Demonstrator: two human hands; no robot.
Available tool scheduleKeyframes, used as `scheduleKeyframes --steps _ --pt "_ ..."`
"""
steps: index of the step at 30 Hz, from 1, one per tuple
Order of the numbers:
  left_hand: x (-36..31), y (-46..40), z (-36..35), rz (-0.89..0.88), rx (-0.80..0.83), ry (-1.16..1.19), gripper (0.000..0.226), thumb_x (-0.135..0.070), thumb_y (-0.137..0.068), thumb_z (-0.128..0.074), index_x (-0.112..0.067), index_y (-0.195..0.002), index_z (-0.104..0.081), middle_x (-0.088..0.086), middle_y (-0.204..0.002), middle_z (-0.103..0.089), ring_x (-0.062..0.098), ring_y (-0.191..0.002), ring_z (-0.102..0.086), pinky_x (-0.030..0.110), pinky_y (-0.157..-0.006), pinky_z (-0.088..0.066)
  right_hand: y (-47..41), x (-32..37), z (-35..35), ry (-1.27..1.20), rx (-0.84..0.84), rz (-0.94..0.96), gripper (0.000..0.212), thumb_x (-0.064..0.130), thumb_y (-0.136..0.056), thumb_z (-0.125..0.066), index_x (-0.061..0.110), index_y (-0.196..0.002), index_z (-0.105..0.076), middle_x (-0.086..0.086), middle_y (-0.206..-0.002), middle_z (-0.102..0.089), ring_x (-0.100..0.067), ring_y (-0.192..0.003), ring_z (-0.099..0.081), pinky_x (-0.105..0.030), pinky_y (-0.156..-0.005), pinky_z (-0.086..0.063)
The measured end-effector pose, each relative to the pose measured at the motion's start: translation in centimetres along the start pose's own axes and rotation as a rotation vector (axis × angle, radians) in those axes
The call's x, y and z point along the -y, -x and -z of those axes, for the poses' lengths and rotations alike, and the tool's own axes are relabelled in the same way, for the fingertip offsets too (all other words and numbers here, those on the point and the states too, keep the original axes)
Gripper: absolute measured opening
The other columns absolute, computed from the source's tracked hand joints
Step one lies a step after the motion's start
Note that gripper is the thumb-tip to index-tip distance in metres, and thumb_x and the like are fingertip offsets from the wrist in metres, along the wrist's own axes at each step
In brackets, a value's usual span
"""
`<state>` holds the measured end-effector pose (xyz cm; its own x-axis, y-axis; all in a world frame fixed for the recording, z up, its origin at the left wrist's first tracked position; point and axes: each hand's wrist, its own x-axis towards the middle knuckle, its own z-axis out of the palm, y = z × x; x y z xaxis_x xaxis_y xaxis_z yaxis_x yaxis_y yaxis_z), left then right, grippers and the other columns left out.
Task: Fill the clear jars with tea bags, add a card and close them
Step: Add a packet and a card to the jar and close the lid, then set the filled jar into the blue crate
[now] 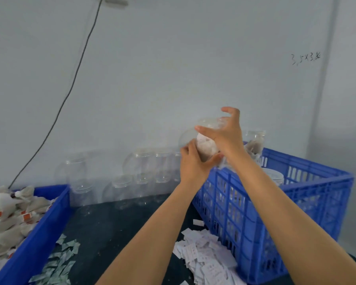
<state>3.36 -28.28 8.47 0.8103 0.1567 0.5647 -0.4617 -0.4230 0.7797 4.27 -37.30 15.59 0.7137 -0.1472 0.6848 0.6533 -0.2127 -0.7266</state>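
Note:
I hold a clear jar (206, 145) filled with tea bags up in the air, over the near-left corner of the blue slatted crate (275, 212). My left hand (193, 161) grips its body from below. My right hand (228, 132) curls over its top, around the clear lid (211, 122). A pile of white cards (206, 254) lies on the dark table. Loose tea bags (8, 214) fill the blue bin (35, 243) at the left.
Several empty clear jars (140, 167) stand along the wall at the back. Inside the crate sit a filled jar (255, 145) and a lidded one (273, 177). Small grey-green packets (60, 262) lie by the bin. A black cable (70, 89) hangs on the wall.

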Motion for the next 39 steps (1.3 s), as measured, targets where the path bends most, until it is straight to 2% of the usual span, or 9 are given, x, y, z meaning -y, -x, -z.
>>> scheduleKeyframes --steps 4,10,14,19,21,24,26,33,39 --pt "-1.2 -1.9 -3.2 0.016 0.128 0.122 0.088 -0.032 -0.081 -0.078 -0.015 -0.147 -0.024 0.007 -0.137 -0.042 0.024 -0.123 -0.048 0.042 -0.103 -0.044 -2.8 -1.5 2.8 0.074 -0.122 -0.027 0.082 0.038 -0.063 -0.087 0.019 -0.127 -0.038 -0.004 -0.121 -0.050 -0.020 -0.112 -0.051 -0.028 -0.088 -0.042" --pt "0.3 -1.7 -5.8 0.033 0.235 0.118 0.074 0.003 -0.093 -0.055 -0.018 -0.152 -0.014 0.009 -0.144 -0.042 0.021 -0.127 -0.048 0.034 -0.103 -0.045 -3.7 -5.0 3.7 0.158 -0.246 -0.154 0.078 0.042 -0.070 -0.083 0.016 -0.129 -0.039 -0.010 -0.132 -0.047 -0.027 -0.117 -0.050 -0.040 -0.096 -0.046" --pt "1.5 -1.3 -5.8 0.017 0.264 0.074 0.067 0.004 -0.096 -0.044 -0.022 -0.152 -0.018 -0.005 -0.134 -0.042 -0.006 -0.087 -0.049 0.007 -0.074 -0.042 -4.4 -6.1 3.8 0.189 -0.251 -0.199 0.079 0.046 -0.071 -0.081 0.015 -0.129 -0.037 -0.013 -0.133 -0.043 -0.031 -0.117 -0.050 -0.041 -0.095 -0.047" --pt "1.8 -1.0 -6.2 -0.038 0.285 0.012 0.056 0.003 -0.094 -0.044 -0.025 -0.141 -0.032 -0.003 -0.135 -0.042 -0.004 -0.071 -0.043 0.008 -0.060 -0.042 -4.8 -6.8 3.8 0.237 -0.257 -0.148 0.069 0.036 -0.077 -0.079 0.013 -0.127 -0.038 -0.014 -0.136 -0.034 -0.033 -0.122 -0.039 -0.037 -0.090 -0.041" --pt "1.8 -0.9 -6.2 -0.060 0.280 -0.020 0.051 0.000 -0.095 -0.045 -0.023 -0.139 -0.033 0.000 -0.135 -0.043 -0.002 -0.075 -0.045 0.012 -0.067 -0.043 -4.8 -7.1 4.0 0.253 -0.241 -0.141 0.066 0.034 -0.078 -0.078 0.013 -0.127 -0.039 -0.013 -0.135 -0.037 -0.032 -0.123 -0.037 -0.038 -0.092 -0.040" --pt "1.6 -0.9 -6.3 -0.072 0.312 -0.079 0.046 -0.007 -0.099 -0.044 -0.015 -0.143 -0.033 0.004 -0.144 -0.041 0.017 -0.111 -0.054 0.028 -0.088 -0.045 -4.4 -7.4 4.0 0.271 -0.209 -0.092 0.063 0.029 -0.079 -0.077 0.014 -0.127 -0.039 -0.011 -0.130 -0.044 -0.028 -0.120 -0.038 -0.030 -0.086 -0.034" --pt "1.7 -0.7 -6.3 -0.080 0.313 -0.089 0.045 -0.009 -0.099 -0.045 -0.013 -0.143 -0.034 0.004 -0.147 -0.038 0.022 -0.125 -0.048 0.025 -0.091 -0.039 -4.2 -7.4 4.1 0.284 -0.201 -0.081 0.062 0.029 -0.080 -0.077 0.013 -0.127 -0.040 -0.011 -0.129 -0.045 -0.028 -0.119 -0.039 -0.029 -0.086 -0.032" --pt "2.8 -0.6 -5.5 -0.076 0.257 -0.090 0.044 -0.018 -0.100 -0.050 -0.013 -0.142 -0.037 0.002 -0.146 -0.042 0.016 -0.135 -0.036 0.023 -0.104 -0.030 -3.6 -6.3 3.5 0.458 -0.153 -0.114 0.056 0.033 -0.082 -0.073 0.015 -0.125 -0.042 -0.015 -0.138 -0.033 -0.033 -0.128 -0.030 -0.042 -0.100 -0.037" --pt "4.5 -0.9 -2.9 -0.080 0.209 -0.100 0.041 -0.014 -0.098 -0.052 -0.011 -0.138 -0.043 0.004 -0.139 -0.048 0.016 -0.131 -0.040 0.028 -0.109 -0.033 -1.9 -4.0 0.0 0.636 -0.222 0.190 0.032 0.008 -0.085 -0.061 0.011 -0.116 -0.056 -0.014 -0.129 -0.046 -0.032 -0.128 -0.035 -0.045 -0.110 -0.024"
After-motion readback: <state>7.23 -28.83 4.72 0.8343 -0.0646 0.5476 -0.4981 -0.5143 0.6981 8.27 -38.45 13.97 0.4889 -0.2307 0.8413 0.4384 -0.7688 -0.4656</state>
